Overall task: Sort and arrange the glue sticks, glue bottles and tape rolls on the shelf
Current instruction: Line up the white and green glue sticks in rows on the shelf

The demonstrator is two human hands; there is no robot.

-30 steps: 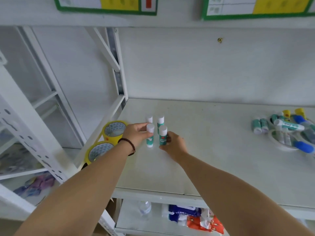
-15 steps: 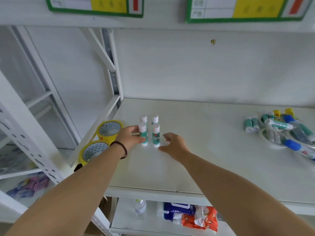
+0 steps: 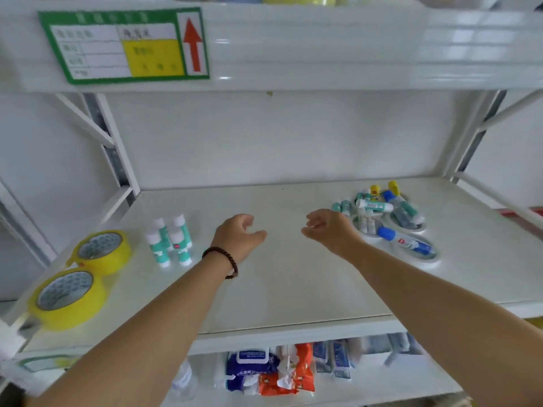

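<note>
Both hands mid-frame above shelf [image 3: 293, 289], each grip loose, fingers relaxed, holding nothing: left hand [image 3: 239, 237], right hand [image 3: 330, 230]. Four glue sticks [image 3: 170, 240] upright, centre left. Two yellow tape rolls [image 3: 85, 271] lower left. Mixed glue pile [image 3: 385, 218] on white tape rolls, centre right.

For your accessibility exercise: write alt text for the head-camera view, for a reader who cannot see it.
Two empty hands, left hand and right hand, reach over a white shelf. Four glue sticks stand beside two yellow tape rolls at left; an unsorted pile lies at right.
</note>
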